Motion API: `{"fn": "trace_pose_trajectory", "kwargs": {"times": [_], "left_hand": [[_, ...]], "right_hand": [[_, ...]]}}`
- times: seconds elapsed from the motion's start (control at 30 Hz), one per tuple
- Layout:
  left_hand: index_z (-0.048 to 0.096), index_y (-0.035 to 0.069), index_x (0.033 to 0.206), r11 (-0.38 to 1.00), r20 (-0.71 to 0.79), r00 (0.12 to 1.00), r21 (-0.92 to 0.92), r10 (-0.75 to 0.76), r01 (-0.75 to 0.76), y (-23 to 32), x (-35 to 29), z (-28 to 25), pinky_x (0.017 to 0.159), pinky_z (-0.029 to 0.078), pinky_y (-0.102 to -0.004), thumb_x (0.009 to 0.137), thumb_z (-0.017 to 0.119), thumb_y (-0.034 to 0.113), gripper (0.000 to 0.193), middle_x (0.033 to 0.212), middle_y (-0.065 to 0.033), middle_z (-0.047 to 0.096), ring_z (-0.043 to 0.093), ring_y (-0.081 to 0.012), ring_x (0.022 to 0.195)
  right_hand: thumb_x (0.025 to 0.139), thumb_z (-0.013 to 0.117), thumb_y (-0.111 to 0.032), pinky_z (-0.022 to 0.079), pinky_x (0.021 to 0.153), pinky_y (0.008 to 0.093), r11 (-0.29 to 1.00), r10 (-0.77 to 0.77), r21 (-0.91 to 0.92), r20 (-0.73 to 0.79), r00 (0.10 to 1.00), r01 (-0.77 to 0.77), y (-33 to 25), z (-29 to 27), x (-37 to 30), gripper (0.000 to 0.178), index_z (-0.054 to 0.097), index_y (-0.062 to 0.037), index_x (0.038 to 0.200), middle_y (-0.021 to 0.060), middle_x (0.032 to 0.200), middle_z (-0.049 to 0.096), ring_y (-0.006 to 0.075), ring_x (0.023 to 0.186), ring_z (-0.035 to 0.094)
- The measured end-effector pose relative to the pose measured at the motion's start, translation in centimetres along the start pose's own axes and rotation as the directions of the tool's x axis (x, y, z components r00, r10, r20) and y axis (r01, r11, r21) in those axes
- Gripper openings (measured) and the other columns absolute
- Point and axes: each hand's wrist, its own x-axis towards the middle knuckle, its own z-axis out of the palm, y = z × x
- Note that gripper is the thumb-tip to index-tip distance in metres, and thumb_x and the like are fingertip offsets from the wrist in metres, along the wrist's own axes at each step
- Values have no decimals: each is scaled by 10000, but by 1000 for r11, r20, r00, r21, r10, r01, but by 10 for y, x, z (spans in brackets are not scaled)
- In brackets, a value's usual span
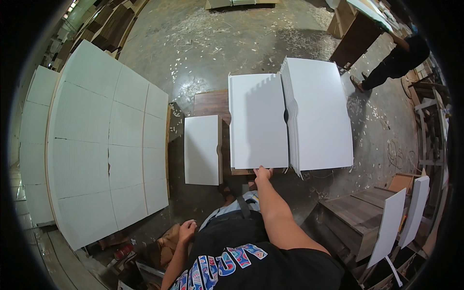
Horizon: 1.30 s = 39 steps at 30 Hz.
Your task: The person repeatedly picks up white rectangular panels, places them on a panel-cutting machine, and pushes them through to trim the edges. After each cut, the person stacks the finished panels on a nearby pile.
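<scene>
In the head view, the right hand (262, 173) pinches the near edge of a white panel (257, 121), fingers curled over that edge. The panel is a flat, smooth, matte rectangle with a plain face and thin edges; its left edge shows a narrow raised lip. Its long axis runs away from the person, near edge at the hand, far edge toward the open floor. It lies flat over a brown wooden bench (210, 102), whose dark grained top shows just left of the panel.

Touching the panel's right edge stands a stack (319, 116) of like white panels, leaning or fanned so that their thin edges show as a ribbed, stepped row, with small notches along the top and one at mid-height. Left of the panel, beside the bench, lies a smaller white board (202, 150) with a curved notch in its right edge, long axis also pointing away.

Far left of the panel, a large white sheet pile (106, 145) spreads in tiled rectangles with seams and a crack.

The left hand (186, 231) hangs low, loosely curled, holding nothing visible. The concrete floor (251, 38) beyond the panel is strewn with pale wood shavings. Right of the stack, another person (394, 63) in dark clothes stands by a table.
</scene>
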Motion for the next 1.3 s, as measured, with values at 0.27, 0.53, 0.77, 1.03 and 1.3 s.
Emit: {"fn": "trace_pose_trajectory", "kwargs": {"times": [0.27,0.53,0.77,1.03,1.3], "left_hand": [[739,-46,1358,999,52,998,33,38,-40,-24,6,-2,952,591,-336,1065,715,278,438,1146,-134,809,763,-196,1024],[752,-34,1348,995,-111,988,2,103,-103,-23,-5,15,968,586,-363,1053,742,279,431,1181,-139,809,753,-218,1070],[760,-7,1337,1000,-128,992,15,17,-16,-52,12,9,1001,589,-411,1032,748,324,451,1228,-187,806,772,-304,1126],[767,0,1313,997,-59,996,34,-67,69,-106,92,-49,1027,575,-426,1030,725,337,442,1238,-201,797,759,-319,1165],[770,3,1277,990,51,989,45,-136,134,-193,328,-92,981,585,-431,1050,743,328,397,1153,-176,809,769,-341,1099]], "right_hand": [[1042,631,-21,622,1035,474,996,42,-80,-10,999,-43,-9,5,-9,930,111,-248,1779,183,1634,489,406,1242,724],[1006,648,16,706,874,386,974,1,-228,-4,1000,-2,-8,9,18,664,357,-22,1602,223,1491,573,354,1155,732],[924,701,102,724,868,387,968,-51,-251,-103,993,24,-8,15,20,549,495,84,1433,260,1396,633,363,1102,752],[1071,613,-88,688,906,490,959,-136,-265,-113,984,103,21,11,18,393,597,107,1412,310,1379,679,443,1072,762],[1109,590,-208,612,673,442,553,120,-822,-84,989,-137,194,35,-6,473,577,-54,1556,144,1075,716,258,811,686]]}}
